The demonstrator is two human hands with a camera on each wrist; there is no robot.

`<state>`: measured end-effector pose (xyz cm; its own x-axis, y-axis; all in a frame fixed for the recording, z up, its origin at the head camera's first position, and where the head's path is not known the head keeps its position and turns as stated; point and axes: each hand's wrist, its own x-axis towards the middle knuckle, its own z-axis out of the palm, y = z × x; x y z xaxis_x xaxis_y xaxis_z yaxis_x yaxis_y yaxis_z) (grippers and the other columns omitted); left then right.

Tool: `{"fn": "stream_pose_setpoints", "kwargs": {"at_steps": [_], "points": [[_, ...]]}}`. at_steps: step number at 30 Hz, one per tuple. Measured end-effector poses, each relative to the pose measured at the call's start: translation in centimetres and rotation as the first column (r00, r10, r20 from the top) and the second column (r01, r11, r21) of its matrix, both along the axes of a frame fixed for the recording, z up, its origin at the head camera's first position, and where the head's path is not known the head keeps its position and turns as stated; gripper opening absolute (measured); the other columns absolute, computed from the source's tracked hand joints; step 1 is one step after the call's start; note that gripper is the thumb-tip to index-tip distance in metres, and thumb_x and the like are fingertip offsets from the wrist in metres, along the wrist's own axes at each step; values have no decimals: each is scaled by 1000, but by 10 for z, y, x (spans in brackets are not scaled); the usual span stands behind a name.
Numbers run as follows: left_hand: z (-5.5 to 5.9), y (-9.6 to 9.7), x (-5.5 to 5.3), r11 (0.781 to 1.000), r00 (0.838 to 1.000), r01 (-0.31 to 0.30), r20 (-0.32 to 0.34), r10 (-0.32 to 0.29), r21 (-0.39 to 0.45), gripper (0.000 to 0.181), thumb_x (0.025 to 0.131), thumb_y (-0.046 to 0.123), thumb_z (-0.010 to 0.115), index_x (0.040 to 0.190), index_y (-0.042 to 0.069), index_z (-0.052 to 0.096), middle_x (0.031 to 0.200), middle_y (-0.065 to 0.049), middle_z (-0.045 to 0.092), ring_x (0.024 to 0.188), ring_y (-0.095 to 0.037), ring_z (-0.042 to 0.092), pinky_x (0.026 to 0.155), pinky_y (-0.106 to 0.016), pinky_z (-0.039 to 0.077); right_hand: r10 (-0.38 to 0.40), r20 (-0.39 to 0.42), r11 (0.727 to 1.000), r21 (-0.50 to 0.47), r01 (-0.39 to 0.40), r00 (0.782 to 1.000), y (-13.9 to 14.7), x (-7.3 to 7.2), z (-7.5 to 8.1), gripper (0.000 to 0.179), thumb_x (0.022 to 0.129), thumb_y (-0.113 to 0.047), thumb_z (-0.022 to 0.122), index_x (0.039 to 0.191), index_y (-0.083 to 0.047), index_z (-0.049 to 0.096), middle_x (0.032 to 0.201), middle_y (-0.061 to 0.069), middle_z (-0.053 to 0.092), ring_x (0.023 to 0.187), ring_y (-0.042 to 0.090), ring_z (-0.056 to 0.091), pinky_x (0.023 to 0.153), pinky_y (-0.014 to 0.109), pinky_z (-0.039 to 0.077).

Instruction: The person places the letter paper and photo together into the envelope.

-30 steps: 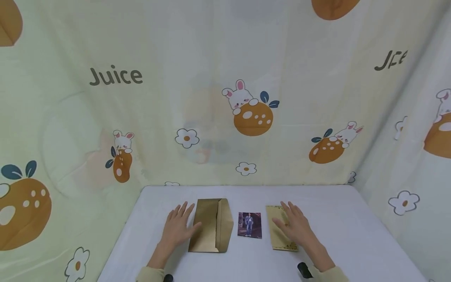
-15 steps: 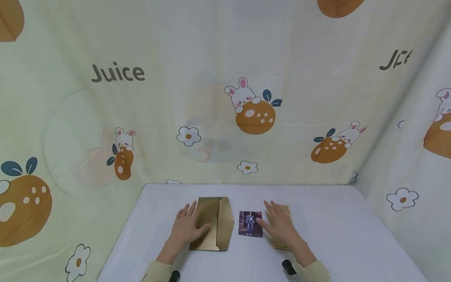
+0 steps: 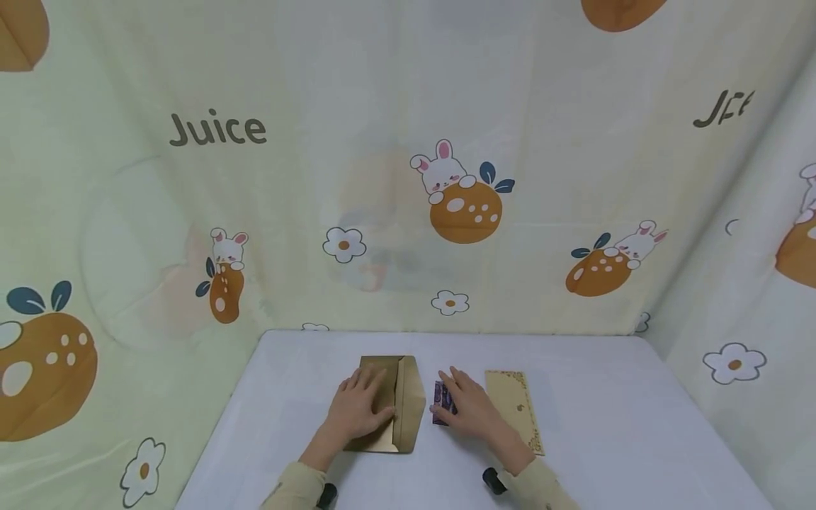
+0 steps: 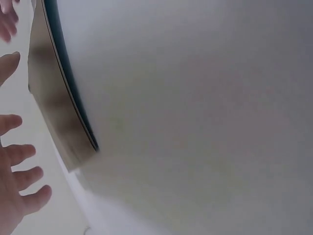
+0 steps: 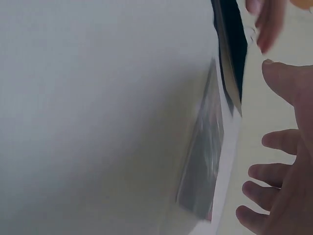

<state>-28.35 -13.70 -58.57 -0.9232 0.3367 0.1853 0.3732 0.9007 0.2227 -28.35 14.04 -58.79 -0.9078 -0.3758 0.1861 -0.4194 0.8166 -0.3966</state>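
A gold envelope (image 3: pixel 413 404) lies flat on the white table, its pointed flap unfolded to the right. My left hand (image 3: pixel 355 409) is above the envelope's left part with fingers spread; the left wrist view shows a gap between the fingertips and the envelope (image 4: pixel 54 93). To its right, a small photo (image 3: pixel 441 409) is partly covered by my right hand (image 3: pixel 474 409), whose fingers are extended. In the right wrist view those fingers are apart from the photo (image 5: pixel 201 156), and neither hand holds anything. Beside the right hand lies a cream card (image 3: pixel 515 397) with an ornate gold border.
The white table (image 3: pixel 605 425) ends at the back against a curtain (image 3: pixel 357 170) printed with rabbits, oranges and flowers. A dark strap piece (image 3: pixel 494 481) shows at the right wrist and another (image 3: pixel 328 495) at the left.
My right hand has moved left from over the card to over the photo, uncovering the card. My left hand has shifted right, further over the envelope. The objects have stayed put.
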Motion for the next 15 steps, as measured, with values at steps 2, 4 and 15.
{"fn": "stream_pose_setpoints", "kwargs": {"at_steps": [2,4,15], "points": [[1,4,0,1000,1000,19,2,-19,8,78,92,60,59,153,14,41,156,-21,42,143,-49,38,109,-64,36,55,-18,998,27,-55,998,-11,0,-2,70,96,-46,64,148,-3,47,154,27,42,141,47,40,113,60,35],[2,8,-1,999,999,33,5,-33,12,78,92,60,60,153,14,41,156,-21,42,142,-49,39,108,-65,36,100,-24,994,43,-99,995,-21,0,-2,66,96,-44,64,145,-2,49,153,27,43,141,46,41,113,60,35],[5,19,-6,996,990,87,109,-87,7,71,96,57,55,153,17,42,160,-22,34,143,-52,35,106,-69,36,164,-34,971,183,-155,986,-55,-3,-6,48,102,-37,57,139,-6,58,148,20,53,139,41,47,113,60,34]]}}
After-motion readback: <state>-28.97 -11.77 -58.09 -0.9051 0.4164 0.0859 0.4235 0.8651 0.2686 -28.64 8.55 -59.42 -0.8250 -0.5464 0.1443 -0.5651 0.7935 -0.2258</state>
